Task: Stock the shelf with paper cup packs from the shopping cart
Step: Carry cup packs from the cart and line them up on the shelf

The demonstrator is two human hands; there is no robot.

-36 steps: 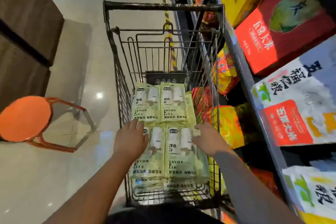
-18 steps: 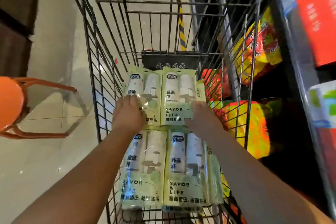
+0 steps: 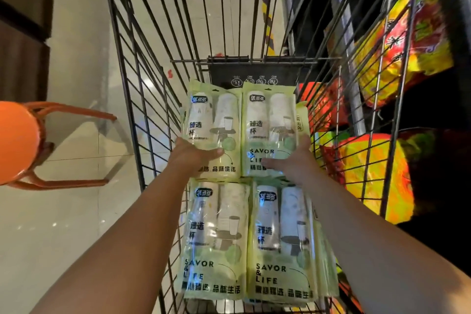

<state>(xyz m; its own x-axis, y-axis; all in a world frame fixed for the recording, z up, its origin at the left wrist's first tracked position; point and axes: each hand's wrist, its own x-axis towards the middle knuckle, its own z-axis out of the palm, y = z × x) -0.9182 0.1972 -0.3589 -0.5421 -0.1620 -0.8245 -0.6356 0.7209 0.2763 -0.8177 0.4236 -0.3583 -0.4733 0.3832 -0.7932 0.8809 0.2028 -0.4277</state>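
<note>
Right, I read this as the pick-up step: both my arms reach down into the shopping cart (image 3: 142, 89), and each grip has 1 of the paper cup packs. My left grip (image 3: 196, 157) is clenched on the far-left pack (image 3: 214, 115), thumb laid across its printed face, fingers hidden under its outer edge. My right grip (image 3: 293, 160) grasps the far-right pack (image 3: 270, 115) the same way, thumb across the face and fingers out of sight round the outer side. These 2 packs sit side by side between the grips, touching. Behind the grips, under my forearms, the near-left pack (image 3: 216, 237) and near-right pack (image 3: 283, 242) lie flat in the basket. The held pair's lower edges overlap their tops. Another pack seems to stand on edge just outside the right grip's pack; I cannot tell whether my fingers catch it too. The shelf (image 3: 355, 94) is out beyond the right grip, past the cart's wire wall, and shows bright snack bags (image 3: 407, 41) but no cup packs, so I judge the stocking barely begun. Next I should lift both packs straight up clear of the wire rim, squeezing firmly since the film looks slick, then swing them rightward. I see no free slot from here.
</note>
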